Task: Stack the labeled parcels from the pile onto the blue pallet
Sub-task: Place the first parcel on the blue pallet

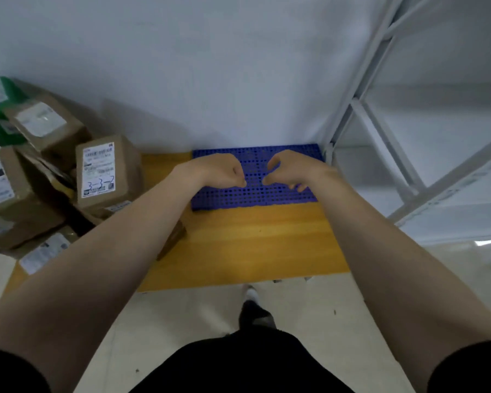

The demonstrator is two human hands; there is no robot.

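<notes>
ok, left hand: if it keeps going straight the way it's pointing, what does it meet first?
The left hand is loosely curled, empty, and points forward and down over the blue pallet. Its first contact would probably be the bare pallet grid, with the white wall beyond it. The hand's height above the pallet is unclear.

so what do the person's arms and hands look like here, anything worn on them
Both forearms are bare from wrist to past the elbow. The left hand and right hand carry no gloves, and no rings, watch or bands show on them or the wrists. Short black sleeves cover the upper arms at the bottom corners of the view. No markings are visible on the sleeves.
</notes>
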